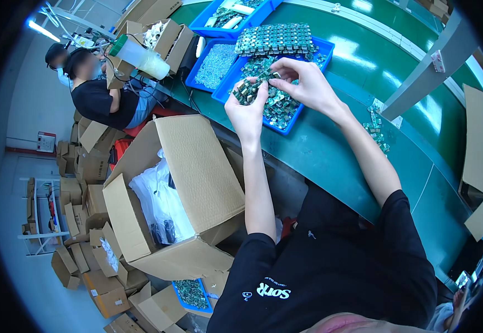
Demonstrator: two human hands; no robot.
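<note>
Between my two hands is a small panel of joined green circuit boards (247,93), held over a blue tray (287,129) of loose small boards. My left hand (248,114) is closed on its near left part, thumb pointing up. Fingers of my right hand (308,86) pinch its far right end. Just beyond my hands, a stack of whole circuit board panels (274,39) lies across the back of the same tray. Loose small boards (280,110) fill the tray below. My fingers hide part of the piece.
Left of the tray stands a blue bin of small pale parts (215,65); another blue bin (211,30) is behind. Scattered boards (375,129) lie near a grey post (430,64). A large open carton (197,172) stands by my left arm. A co-worker (100,91) sits far left.
</note>
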